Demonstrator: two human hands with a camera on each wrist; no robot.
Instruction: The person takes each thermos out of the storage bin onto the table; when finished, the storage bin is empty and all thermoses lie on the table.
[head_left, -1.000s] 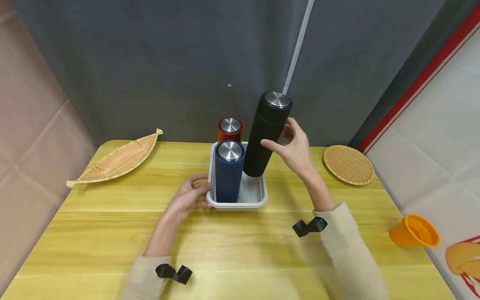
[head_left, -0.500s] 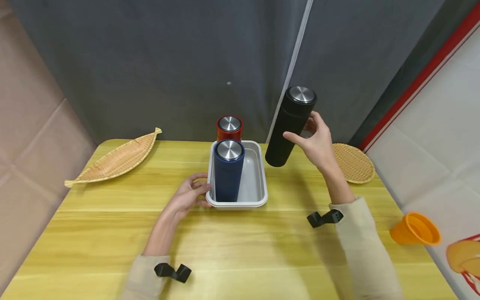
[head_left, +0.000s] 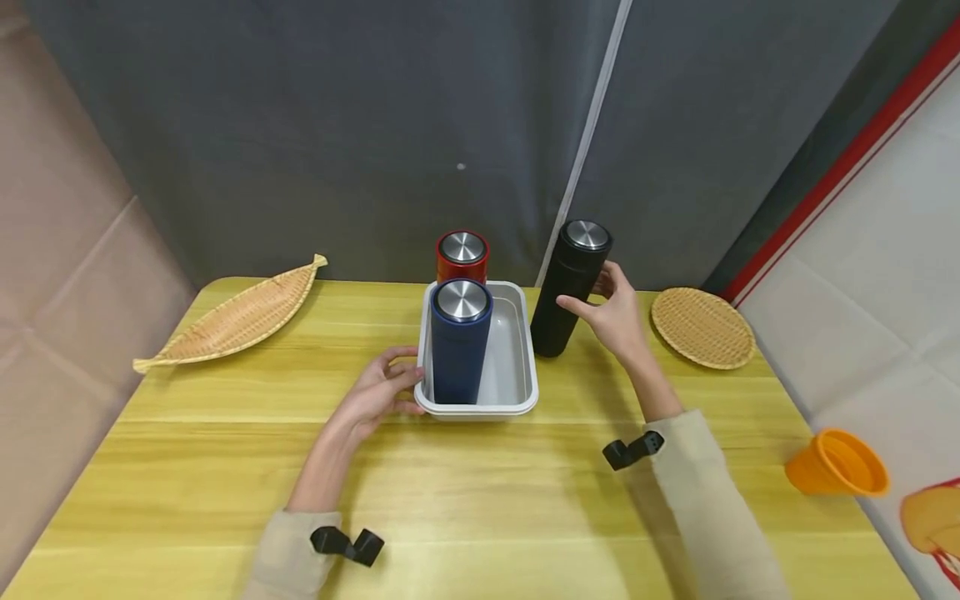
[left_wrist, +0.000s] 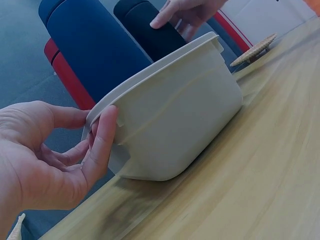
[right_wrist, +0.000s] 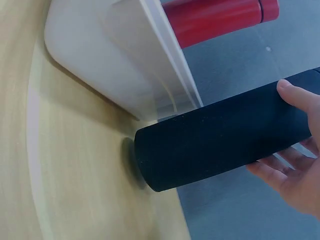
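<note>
The black flask (head_left: 572,287) stands on the table (head_left: 480,492) just right of the white tub (head_left: 517,367), gripped by the right hand (head_left: 617,315); release should wait until its base sits flat. The left hand (head_left: 375,393) pinches the tub's rim. Open tabletop lies rightward toward the round woven mat (head_left: 701,327).

No readable text, label, brand, number or sign appears in any view. The black flask (head_left: 570,287), blue flask (head_left: 459,346), red flask (head_left: 462,254) and white tray (head_left: 525,383) carry no legible markings.
</note>
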